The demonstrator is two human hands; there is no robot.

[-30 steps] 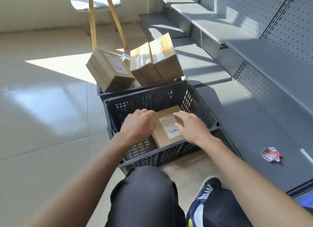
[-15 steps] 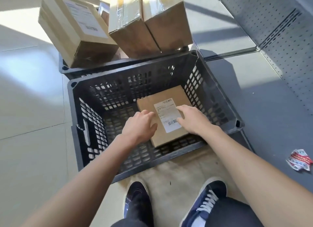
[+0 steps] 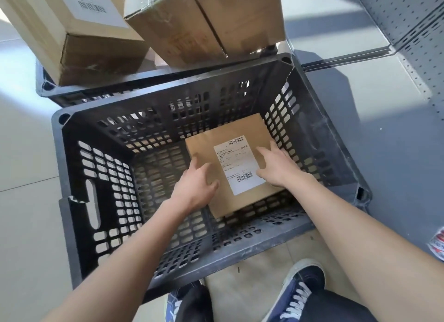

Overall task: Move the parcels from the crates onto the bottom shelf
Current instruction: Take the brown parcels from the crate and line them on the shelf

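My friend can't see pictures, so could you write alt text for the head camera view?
Both hands, left hand and right hand, grasp a flat labelled parcel inside a black crate. Three more boxes sit on a second crate behind; a grey shelf lies to the right.

flat brown parcel (image 3: 230,167), white barcode label up, on near black crate (image 3: 72,167) floor, right side | three taller cardboard parcels (image 3: 168,25) tilted in far crate (image 3: 44,87) | grey bottom shelf (image 3: 394,158) right
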